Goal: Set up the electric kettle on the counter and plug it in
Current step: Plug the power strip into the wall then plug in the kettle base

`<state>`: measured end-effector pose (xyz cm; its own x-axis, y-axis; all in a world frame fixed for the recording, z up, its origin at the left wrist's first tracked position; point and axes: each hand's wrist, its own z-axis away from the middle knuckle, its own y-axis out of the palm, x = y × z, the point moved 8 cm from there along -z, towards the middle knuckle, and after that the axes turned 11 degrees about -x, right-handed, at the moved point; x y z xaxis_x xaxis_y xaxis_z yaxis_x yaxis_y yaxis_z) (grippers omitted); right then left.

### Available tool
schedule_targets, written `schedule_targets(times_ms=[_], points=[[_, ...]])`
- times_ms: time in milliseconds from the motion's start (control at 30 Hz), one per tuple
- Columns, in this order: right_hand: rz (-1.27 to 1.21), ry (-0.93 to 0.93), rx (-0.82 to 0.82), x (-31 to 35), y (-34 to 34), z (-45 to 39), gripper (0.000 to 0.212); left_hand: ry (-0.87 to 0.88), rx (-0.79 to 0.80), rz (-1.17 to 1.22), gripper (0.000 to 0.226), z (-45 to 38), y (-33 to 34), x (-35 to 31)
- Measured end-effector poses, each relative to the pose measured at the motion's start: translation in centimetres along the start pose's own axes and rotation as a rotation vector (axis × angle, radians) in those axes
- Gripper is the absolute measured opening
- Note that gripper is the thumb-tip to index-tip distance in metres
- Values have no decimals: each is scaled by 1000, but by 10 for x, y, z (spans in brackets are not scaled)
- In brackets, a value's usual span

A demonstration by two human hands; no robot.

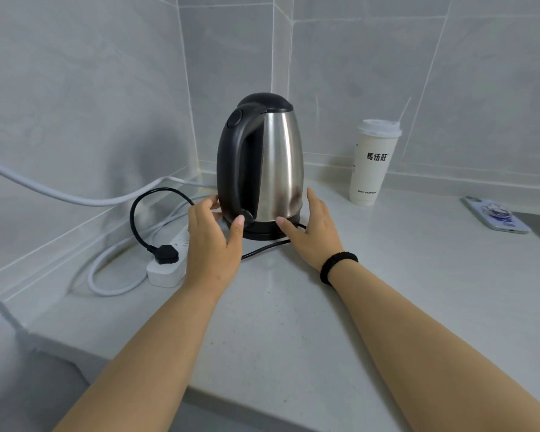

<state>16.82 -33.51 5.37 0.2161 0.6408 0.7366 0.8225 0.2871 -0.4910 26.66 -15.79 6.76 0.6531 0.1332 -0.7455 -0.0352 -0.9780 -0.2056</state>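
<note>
A stainless-steel kettle (pixel 270 163) with a black handle and lid stands upright at the centre of the frame, seated on its round black base (pixel 262 230) on the pale table (pixel 287 322). It sits near the corner where two grey tiled walls meet.

Both hands flank the bottom of the kettle. The left hand (pixel 214 241), at centre left, has its fingers (pixel 212 205) spread and curled loosely around the handle side; the thumb tip lies at the foot of the handle, just above the base. The right hand (pixel 314 232), just right of centre, is open with its fingers (pixel 312 198) together and stretched along the steel wall; its thumb points toward the base rim. Whether the palms press the metal or only rest beside it cannot be told. A black hair tie (pixel 339 266) circles the right wrist.

A black cord (pixel 262 249) leaves the base under the right hand, runs left behind the left hand, loops up at left of the kettle and ends in a black plug (pixel 166 255). The plug sits in a white power strip (pixel 169 263) lying at centre left of the frame, partly hidden by the left hand. The strip's thick white cable (pixel 60 194) curls on the table and climbs away toward the left edge.

To the right of the kettle, well apart from it, stands a white lidded cup (pixel 373 162) with a straw, against the wall. Farther right, near the frame edge, a phone (pixel 494 215) lies flat on the table.
</note>
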Motion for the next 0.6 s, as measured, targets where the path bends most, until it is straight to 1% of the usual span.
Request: schedule_targets(times_ms=[133, 233, 300, 333, 400, 467, 533, 600], points=[[29, -86, -90, 11, -16, 16, 63, 15, -101, -120, 48, 6, -9, -1], [-13, -129, -185, 17, -31, 29, 36, 82, -173, -112, 34, 15, -16, -16], [1, -140, -226, 18, -42, 37, 16, 90, -118, -44, 21, 26, -13, -30], [13, -137, -232, 17, -46, 41, 12, 67, -61, -21, 16, 32, -8, -34], [25, -127, -229, 16, -53, 49, 14, 64, 64, -48, 10, 46, 4, -43], [37, -124, -228, 16, -62, 58, 17, 144, 143, -97, 7, 59, 15, -54], [49, -122, -232, 15, -72, 67, 18, 198, 186, -104, 7, 72, 23, -65], [51, -111, -236, 13, -82, 74, 18, 204, 215, -87, 6, 83, 32, -75]])
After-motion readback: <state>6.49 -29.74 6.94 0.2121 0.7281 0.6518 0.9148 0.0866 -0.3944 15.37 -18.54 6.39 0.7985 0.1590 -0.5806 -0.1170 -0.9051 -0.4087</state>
